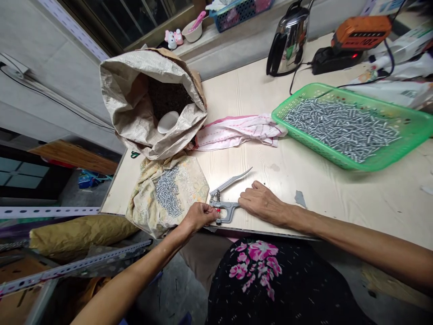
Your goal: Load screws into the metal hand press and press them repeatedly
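Grey metal snap-fastener pliers lie at the front edge of the table, the upper handle raised and a spring beside the jaw. My right hand is closed in a fist around the end of the lower handle. At the jaw, my left hand has its fingertips pinched together beside a small red part of the tool. Whatever those fingers hold is too small to make out. Left of the pliers, a heap of small silvery metal pieces rests on a crumpled patterned cloth.
A green basket full of similar metal pieces stands at the right. Behind the cloth is an open woven sack with a white scoop in it. A pink-white towel, a kettle and an orange battery sit farther back.
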